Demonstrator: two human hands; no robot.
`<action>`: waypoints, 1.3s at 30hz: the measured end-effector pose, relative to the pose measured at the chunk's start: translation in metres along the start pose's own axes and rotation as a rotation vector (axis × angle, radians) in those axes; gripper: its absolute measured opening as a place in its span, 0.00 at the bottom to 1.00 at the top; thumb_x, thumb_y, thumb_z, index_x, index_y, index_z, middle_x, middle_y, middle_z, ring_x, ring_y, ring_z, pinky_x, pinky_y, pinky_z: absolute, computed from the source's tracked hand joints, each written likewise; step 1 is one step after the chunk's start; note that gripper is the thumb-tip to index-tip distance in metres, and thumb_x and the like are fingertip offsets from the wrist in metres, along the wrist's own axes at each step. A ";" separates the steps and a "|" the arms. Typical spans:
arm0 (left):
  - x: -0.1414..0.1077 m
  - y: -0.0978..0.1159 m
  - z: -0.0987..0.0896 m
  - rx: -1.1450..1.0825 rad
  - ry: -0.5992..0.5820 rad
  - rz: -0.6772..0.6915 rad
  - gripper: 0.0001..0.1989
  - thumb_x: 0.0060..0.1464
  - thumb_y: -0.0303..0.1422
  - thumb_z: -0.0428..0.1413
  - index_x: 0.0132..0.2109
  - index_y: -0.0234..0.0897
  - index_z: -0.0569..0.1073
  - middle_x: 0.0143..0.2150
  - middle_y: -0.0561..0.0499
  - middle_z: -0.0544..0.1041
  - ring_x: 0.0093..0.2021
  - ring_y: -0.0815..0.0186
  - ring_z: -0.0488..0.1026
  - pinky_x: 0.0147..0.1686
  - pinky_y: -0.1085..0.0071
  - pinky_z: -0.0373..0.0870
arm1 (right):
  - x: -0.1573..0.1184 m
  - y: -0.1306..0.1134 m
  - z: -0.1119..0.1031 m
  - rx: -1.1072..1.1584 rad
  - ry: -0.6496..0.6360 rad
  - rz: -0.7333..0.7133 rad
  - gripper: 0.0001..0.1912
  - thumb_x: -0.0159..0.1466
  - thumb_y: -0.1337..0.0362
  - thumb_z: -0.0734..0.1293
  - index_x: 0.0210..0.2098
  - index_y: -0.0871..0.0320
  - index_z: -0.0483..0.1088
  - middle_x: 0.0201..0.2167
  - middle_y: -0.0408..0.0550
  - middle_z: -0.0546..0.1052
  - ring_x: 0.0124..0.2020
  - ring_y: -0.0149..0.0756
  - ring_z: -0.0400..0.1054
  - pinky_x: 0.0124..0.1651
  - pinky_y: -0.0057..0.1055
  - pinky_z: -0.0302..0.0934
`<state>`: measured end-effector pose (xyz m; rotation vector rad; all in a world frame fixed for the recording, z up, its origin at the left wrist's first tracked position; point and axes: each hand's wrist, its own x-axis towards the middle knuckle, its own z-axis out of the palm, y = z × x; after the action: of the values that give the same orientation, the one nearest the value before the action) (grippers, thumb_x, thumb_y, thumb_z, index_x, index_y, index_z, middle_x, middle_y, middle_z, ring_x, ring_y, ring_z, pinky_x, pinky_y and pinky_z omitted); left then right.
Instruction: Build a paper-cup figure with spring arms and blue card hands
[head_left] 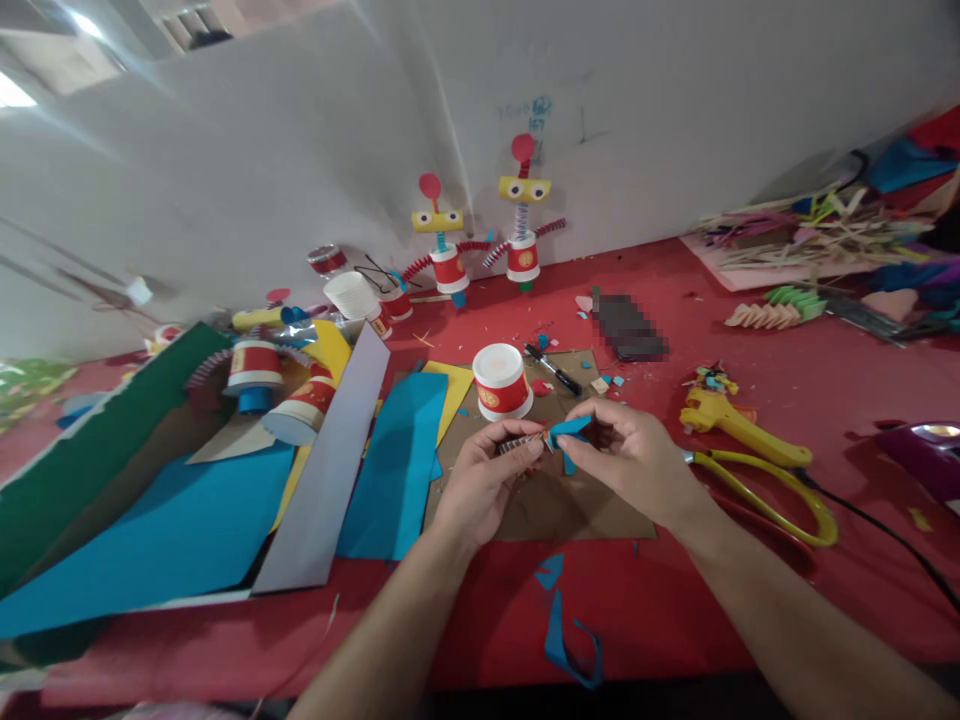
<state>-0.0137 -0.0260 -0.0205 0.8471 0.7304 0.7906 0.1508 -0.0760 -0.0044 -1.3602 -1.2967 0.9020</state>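
Observation:
Both hands meet over a brown cardboard sheet [615, 500]. Between the thumb and fingers of my left hand [484, 475] is a striped folded paper strip [517, 443], like a small accordion spring. My right hand [634, 455] pinches a small blue paper piece [570, 428] against the strip's end; whether the two are joined I cannot tell. Just behind my hands, a red and white paper cup [502, 382] stands upside down. A black marker [553, 370] lies to its right. Blue paper offcuts [555, 635] lie near the front edge.
A yellow glue gun [742, 425] and yellow-handled scissors [765, 490] lie at right, a cable trailing nearby. Two paper-cup robot figures [448, 265] stand by the wall. At left, a green-sided box [97, 450] holds coloured paper and cups. A dark pixelated object [628, 325] lies behind.

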 end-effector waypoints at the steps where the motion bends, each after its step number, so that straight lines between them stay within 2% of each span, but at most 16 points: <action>1: 0.000 0.000 0.000 0.005 0.003 0.001 0.12 0.44 0.30 0.67 0.38 0.33 0.78 0.28 0.52 0.77 0.28 0.74 0.72 0.30 0.78 0.65 | 0.000 0.000 0.000 -0.012 0.004 0.000 0.03 0.58 0.64 0.68 0.31 0.55 0.70 0.24 0.40 0.73 0.26 0.31 0.65 0.28 0.27 0.58; 6: 0.000 0.000 0.001 0.011 0.018 -0.007 0.12 0.43 0.30 0.68 0.37 0.33 0.78 0.28 0.52 0.77 0.28 0.73 0.72 0.30 0.77 0.66 | -0.001 0.003 0.002 -0.043 0.006 -0.007 0.02 0.58 0.64 0.68 0.31 0.55 0.70 0.24 0.40 0.73 0.25 0.31 0.65 0.26 0.26 0.57; 14: 0.000 0.002 0.001 0.015 0.039 -0.001 0.13 0.42 0.31 0.68 0.37 0.33 0.78 0.29 0.51 0.77 0.27 0.73 0.71 0.29 0.77 0.65 | 0.000 0.003 -0.001 0.017 0.000 0.003 0.05 0.59 0.61 0.68 0.33 0.55 0.70 0.26 0.40 0.72 0.27 0.31 0.65 0.30 0.28 0.59; 19: 0.000 0.000 -0.001 0.025 0.020 0.022 0.11 0.44 0.31 0.67 0.38 0.34 0.78 0.30 0.52 0.77 0.28 0.73 0.71 0.30 0.76 0.65 | -0.001 0.006 0.001 -0.010 -0.009 0.000 0.03 0.59 0.63 0.68 0.33 0.55 0.70 0.26 0.40 0.72 0.29 0.31 0.65 0.31 0.28 0.59; 26: -0.002 0.008 0.001 -0.043 0.038 0.026 0.12 0.43 0.30 0.68 0.37 0.33 0.78 0.29 0.51 0.78 0.28 0.72 0.71 0.30 0.76 0.66 | -0.002 -0.001 -0.005 0.125 -0.028 0.019 0.05 0.63 0.61 0.64 0.35 0.56 0.69 0.25 0.40 0.70 0.27 0.30 0.64 0.30 0.27 0.59; 31: -0.003 0.014 0.002 -0.108 0.034 0.056 0.12 0.41 0.28 0.68 0.36 0.33 0.78 0.29 0.51 0.78 0.29 0.73 0.72 0.32 0.77 0.66 | 0.000 0.009 -0.006 0.298 0.055 0.047 0.11 0.64 0.58 0.60 0.35 0.56 0.71 0.28 0.43 0.73 0.28 0.31 0.67 0.32 0.29 0.60; 34: -0.003 0.015 0.001 -0.119 0.014 0.061 0.12 0.40 0.28 0.68 0.35 0.33 0.78 0.28 0.52 0.77 0.28 0.73 0.71 0.32 0.77 0.65 | 0.005 0.016 -0.005 0.373 0.145 0.116 0.11 0.63 0.58 0.61 0.33 0.56 0.72 0.27 0.43 0.74 0.26 0.31 0.66 0.29 0.28 0.58; 37: -0.004 0.015 -0.001 -0.098 -0.011 0.060 0.12 0.40 0.30 0.69 0.35 0.35 0.79 0.30 0.52 0.78 0.30 0.72 0.72 0.33 0.75 0.67 | 0.009 0.017 -0.010 0.282 0.211 0.159 0.11 0.62 0.58 0.61 0.31 0.56 0.71 0.25 0.43 0.73 0.25 0.31 0.65 0.28 0.29 0.57; 39: -0.005 0.016 -0.002 -0.050 -0.022 0.060 0.13 0.40 0.31 0.69 0.36 0.35 0.79 0.32 0.51 0.78 0.32 0.70 0.73 0.35 0.74 0.68 | 0.011 0.016 -0.015 0.098 0.187 0.148 0.12 0.62 0.57 0.60 0.32 0.56 0.72 0.26 0.44 0.75 0.26 0.33 0.66 0.30 0.31 0.58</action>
<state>-0.0226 -0.0224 -0.0071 0.8347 0.6657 0.8491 0.1702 -0.0661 -0.0151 -1.4404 -1.0080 0.9033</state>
